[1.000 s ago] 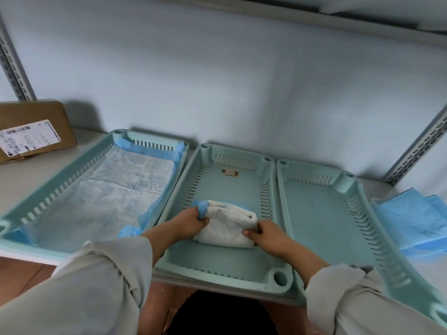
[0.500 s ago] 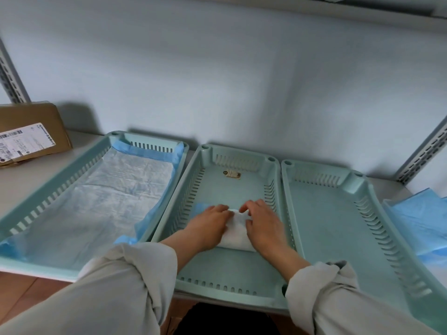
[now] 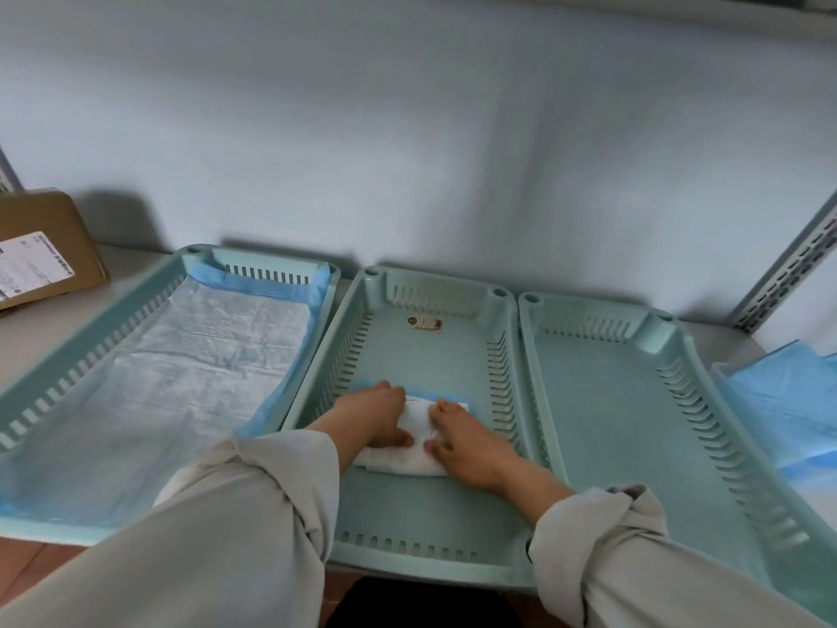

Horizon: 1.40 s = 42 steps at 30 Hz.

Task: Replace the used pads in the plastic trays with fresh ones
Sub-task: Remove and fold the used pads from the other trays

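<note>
The main risk, as I judge it, lies in the spread: the folded pad [image 3: 414, 439] is a soft, limp sheet, and if it opens crooked it will ride up a slotted side wall of the middle tray [image 3: 435, 351] instead of lying flat, or bunch under the palms. It sits on the tray floor toward the near edge of the shelf [image 3: 131, 274], white face up, with a blue border showing at its far side. A smaller risk: a small tan label [image 3: 425, 323] is stuck to the tray floor near the far end, and the pad's edge might catch on it.

The left hand [image 3: 378, 417] rests flat on the left part of the pad, fingers straight and pressing down. The right hand [image 3: 462, 441] presses the right part the same way, fingers extended, gripping nothing. The two hands lie close together, with a strip of pad bare between them.

Around them, from the largest: the left tray [image 3: 149, 310] already carries a pad spread across its floor, its blue edging turned up the far wall and the right wall. The right tray [image 3: 643, 319] touches the middle one and shows a bare floor. A stack of blue pads [image 3: 788, 392] lies at the right edge of the shelf, just beside that tray. A brown cardboard box [image 3: 43, 247] stands at the far left corner, well apart. Nothing stands in the hands' way inside the tray.
</note>
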Motion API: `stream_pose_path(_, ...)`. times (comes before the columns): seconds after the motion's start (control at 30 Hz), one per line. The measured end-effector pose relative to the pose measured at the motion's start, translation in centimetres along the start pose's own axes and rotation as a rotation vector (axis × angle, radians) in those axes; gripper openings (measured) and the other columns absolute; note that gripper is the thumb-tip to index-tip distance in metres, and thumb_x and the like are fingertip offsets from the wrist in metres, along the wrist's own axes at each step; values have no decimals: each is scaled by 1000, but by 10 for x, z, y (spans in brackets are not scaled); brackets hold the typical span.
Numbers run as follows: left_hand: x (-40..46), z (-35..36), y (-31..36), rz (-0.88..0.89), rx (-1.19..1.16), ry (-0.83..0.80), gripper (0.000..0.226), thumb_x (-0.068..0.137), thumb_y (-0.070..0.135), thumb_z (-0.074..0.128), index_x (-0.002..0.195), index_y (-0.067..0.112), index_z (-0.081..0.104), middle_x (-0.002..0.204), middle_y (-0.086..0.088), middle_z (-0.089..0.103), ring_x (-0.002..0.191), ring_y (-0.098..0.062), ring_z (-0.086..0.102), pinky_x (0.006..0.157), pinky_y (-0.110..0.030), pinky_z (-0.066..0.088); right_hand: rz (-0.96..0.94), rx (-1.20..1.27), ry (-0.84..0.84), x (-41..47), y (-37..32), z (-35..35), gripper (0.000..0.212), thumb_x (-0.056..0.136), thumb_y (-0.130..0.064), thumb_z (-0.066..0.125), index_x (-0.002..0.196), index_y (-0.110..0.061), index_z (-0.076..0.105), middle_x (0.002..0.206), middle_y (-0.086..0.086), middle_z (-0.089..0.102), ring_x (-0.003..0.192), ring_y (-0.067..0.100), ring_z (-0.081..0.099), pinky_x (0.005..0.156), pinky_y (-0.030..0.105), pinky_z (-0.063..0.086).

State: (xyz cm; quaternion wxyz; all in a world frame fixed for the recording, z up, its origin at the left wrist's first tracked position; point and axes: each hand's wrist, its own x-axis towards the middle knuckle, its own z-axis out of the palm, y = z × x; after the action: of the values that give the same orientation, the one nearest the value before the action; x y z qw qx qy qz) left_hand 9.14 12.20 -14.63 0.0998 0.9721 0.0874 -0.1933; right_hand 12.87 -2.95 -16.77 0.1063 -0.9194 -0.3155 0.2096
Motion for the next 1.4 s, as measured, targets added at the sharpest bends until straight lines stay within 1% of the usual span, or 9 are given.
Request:
stream_pose_path(0.1,-1,-2,-3,13,-23,74,68,83,43,64,140,17,35,142,-7,38,130,-27,40,107,-40,35,95,97,260,-4,3,-8,45,97,-24,45,142,-22,38,153,1,30,140,19,29,114,35,26)
stream_pose_path(0.27,-4,5,-1,-47,-34,9,78,80,48,66,143,19,30,144,-11,33,135,-31,31,111,-42,29,322,264,180,-2,8,-13,52,88,-25,59,135,-10,42,131,10,52,121,27,51,98,34,41)
stream_pose_path(0.47,-7,1,3,38,22,61,75,79,43,69,140,17,34,145,-10,33,135,-28,31,112,-41,31,269,464,188,-4,3,-20,11,76,-14,63,70,-12,54,67,4,49,69,18,50,60,27,40)
stream_pose_path(0.6,-12,-7,15,137,-291,157,92,78,46,69,149,16,18,151,-7,32,138,-25,33,114,-43,29,198,581,251,-14,-12,-37,9,80,-14,60,89,-14,59,80,2,57,77,16,54,64,25,43)
stream_pose_path(0.73,-22,-17,17,189,-582,117,51,86,41,63,124,10,52,117,-9,61,101,-22,60,88,-34,49,165,733,290,-27,-17,-51,6,79,-11,60,81,-16,60,78,1,59,76,16,56,63,24,44)
stream_pose_path(0.87,-38,-26,20,105,-907,305,36,93,29,57,119,4,59,109,-12,64,97,-25,61,84,-33,50,192,894,447,-40,-15,-54,39,84,-22,68,120,-14,56,107,3,60,97,18,58,79,29,49)
stream_pose_path(1.03,-63,-39,29,26,-1281,323,37,96,29,51,120,2,58,116,-17,65,103,-31,63,94,-44,51,232,1220,146,-64,-16,-51,52,84,-31,71,128,-12,51,118,7,65,106,24,63,94,42,50)
stream_pose_path(1.3,-124,-40,35,-56,-1118,58,46,96,36,50,131,7,48,129,-7,56,121,-24,53,91,-37,46,165,1049,255,-104,-28,-50,36,91,-11,60,125,-1,55,121,17,63,108,31,62,95,46,50)
stream_pose_path(1.4,-150,-36,36,-50,-939,-10,27,94,26,57,115,10,53,107,0,54,105,-16,50,85,-31,42,172,1062,258,-121,-24,-36,34,92,-10,59,124,1,54,119,18,64,107,33,62,94,51,50)
